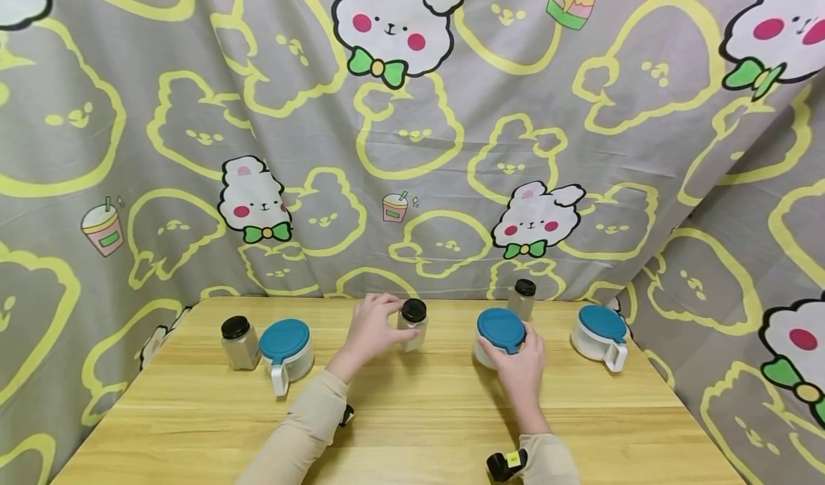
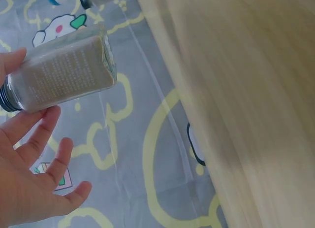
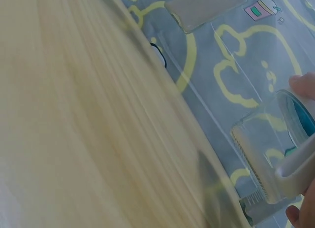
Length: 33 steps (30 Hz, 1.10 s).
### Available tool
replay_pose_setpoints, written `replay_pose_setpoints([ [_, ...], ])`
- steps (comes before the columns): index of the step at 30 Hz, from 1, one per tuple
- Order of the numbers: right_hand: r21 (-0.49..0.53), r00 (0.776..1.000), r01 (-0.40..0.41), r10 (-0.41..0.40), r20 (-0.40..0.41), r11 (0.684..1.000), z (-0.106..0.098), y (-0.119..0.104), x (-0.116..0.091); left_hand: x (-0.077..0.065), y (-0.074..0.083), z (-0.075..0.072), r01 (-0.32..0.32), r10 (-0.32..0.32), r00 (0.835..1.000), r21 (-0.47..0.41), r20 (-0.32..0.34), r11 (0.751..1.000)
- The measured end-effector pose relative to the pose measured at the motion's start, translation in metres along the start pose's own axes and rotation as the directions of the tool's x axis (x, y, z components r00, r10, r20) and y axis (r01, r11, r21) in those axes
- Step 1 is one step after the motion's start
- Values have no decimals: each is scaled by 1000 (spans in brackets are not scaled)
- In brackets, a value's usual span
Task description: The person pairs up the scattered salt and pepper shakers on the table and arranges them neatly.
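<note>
My left hand [image 1: 370, 331] pinches a square glass spice jar [image 2: 66, 68] with a black lid between thumb and fingers, near the back of the table. The other left fingers spread apart below it in the left wrist view. My right hand [image 1: 523, 370] grips a round clear seasoning pot [image 3: 263, 144] with a blue lid [image 1: 500, 329] and a white handle, thumb on one side and fingers on the other. Whether either one touches the table, I cannot tell. Behind the pot stands another black-lidded spice jar [image 1: 523, 302], partly hidden.
At the left, a black-lidded jar [image 1: 240, 345] stands beside a blue-lidded pot [image 1: 286, 349] on the wooden table [image 1: 412, 428]. Another blue-lidded pot [image 1: 601, 333] sits near the right edge. A patterned curtain [image 1: 399, 155] hangs right behind the table's back edge.
</note>
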State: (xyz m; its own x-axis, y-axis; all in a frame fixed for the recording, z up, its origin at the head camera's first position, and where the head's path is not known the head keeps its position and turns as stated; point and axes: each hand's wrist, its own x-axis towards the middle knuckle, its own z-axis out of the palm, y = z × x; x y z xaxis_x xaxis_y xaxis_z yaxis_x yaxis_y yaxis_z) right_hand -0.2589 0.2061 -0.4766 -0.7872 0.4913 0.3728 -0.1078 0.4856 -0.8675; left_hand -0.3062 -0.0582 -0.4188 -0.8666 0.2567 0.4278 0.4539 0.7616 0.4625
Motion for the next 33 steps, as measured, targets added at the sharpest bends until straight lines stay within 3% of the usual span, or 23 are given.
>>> replay_pose_setpoints([
  [13,20,1000,-6,6,4,1000,8,-10,-8,-3,-9,-7,19,-17,998,-34,60,999],
  [21,33,1000,9,-10,17,999,15,-16,-14,-6,-16,-11,-10,12,998,-33,69,999],
  [33,54,1000,2,-2,6,999,29,-26,-19,-6,-20,-18,40,-32,991,-59,131,997],
])
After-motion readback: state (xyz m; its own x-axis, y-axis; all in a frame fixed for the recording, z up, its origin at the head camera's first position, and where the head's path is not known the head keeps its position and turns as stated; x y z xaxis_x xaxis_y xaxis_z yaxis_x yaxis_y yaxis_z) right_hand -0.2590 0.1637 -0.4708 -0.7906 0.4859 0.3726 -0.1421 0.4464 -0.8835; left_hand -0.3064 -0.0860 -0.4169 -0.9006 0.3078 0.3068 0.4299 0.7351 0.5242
